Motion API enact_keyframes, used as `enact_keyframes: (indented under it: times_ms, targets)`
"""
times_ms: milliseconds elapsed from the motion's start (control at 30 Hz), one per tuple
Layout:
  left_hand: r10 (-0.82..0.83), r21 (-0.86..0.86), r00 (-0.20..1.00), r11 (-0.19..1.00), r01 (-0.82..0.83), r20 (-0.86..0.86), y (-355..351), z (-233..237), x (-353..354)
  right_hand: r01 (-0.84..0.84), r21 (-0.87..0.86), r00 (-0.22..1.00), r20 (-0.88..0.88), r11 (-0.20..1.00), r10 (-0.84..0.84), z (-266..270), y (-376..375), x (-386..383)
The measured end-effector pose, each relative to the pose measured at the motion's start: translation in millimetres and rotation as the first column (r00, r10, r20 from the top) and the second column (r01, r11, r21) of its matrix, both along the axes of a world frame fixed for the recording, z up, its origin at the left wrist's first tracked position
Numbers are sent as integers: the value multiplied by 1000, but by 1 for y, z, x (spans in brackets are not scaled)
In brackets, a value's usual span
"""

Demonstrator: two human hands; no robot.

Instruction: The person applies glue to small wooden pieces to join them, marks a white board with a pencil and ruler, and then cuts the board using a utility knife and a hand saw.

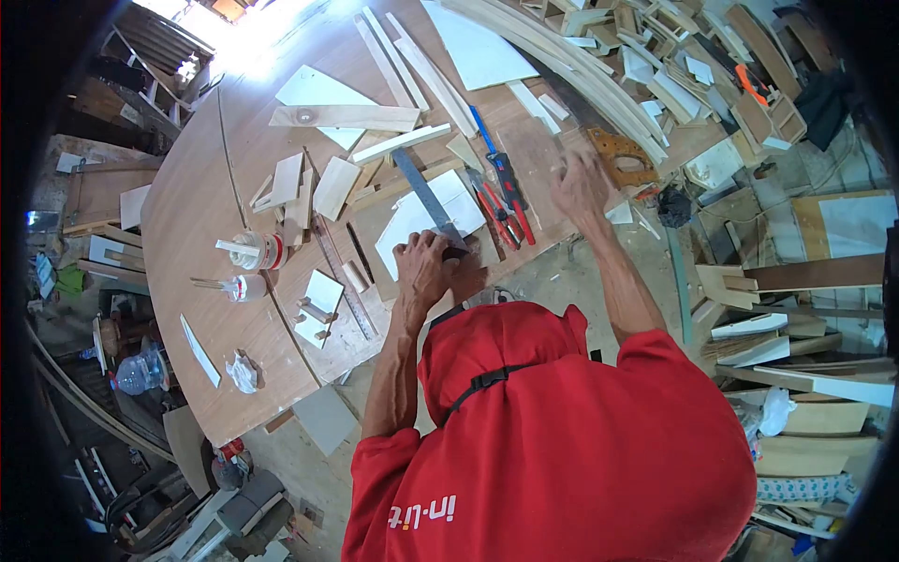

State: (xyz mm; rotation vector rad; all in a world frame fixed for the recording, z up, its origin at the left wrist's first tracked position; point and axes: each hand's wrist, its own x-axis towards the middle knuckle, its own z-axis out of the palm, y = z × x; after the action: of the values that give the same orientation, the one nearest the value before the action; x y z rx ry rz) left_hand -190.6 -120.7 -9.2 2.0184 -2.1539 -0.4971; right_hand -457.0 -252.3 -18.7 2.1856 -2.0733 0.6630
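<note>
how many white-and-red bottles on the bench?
2. Both on the bench, left of the left hand: upper bottle beside the wood offcuts, lower bottle just below it. Others may hide under clutter.

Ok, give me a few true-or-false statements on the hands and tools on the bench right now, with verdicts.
1. The left hand lies on the near end of the metal square. True.
2. The metal square lies across a white panel. True.
3. The right hand grips the red-handled pliers. False: it is to their right, apart from them, with its fingers spread.
4. The two small bottles are to the right of the right hand. False: they are on the tabletop to the left of the left hand.
</note>
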Motion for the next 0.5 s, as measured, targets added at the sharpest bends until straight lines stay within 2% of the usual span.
enact_keyframes:
  times_ms: [33,67,100,167,200,267,300,400,433,500]
  targets:
    - [-59,15,998,998,59,27,0,-3,-1,-85,98,986,152,992,70,1,11,7]
    - [-93,-60,994,993,97,62,3,-6,-3,-183,179,944,306,967,122,2,20,15]
    - [-93,-59,993,994,97,67,4,-8,-3,-185,178,942,311,967,123,3,29,24]
    - [-115,-81,993,990,117,28,5,-13,-1,-309,416,908,395,855,136,3,46,41]
    - [-117,-80,993,990,119,31,6,-15,-1,-309,416,908,398,855,134,5,55,49]
    - [-142,-161,989,978,135,-34,8,-17,1,-399,407,825,550,821,128,9,70,65]
    - [-142,-161,989,978,135,-33,9,-15,2,-400,407,825,551,821,129,8,75,72]
    - [-187,-193,982,965,177,-38,9,-10,2,-535,481,771,614,695,169,-4,80,89]
    - [-198,-220,977,959,177,-79,8,-10,0,-538,480,770,615,693,172,-6,80,91]
    - [-206,-249,971,953,171,-120,6,-9,-4,-630,455,649,754,630,105,-5,82,95]
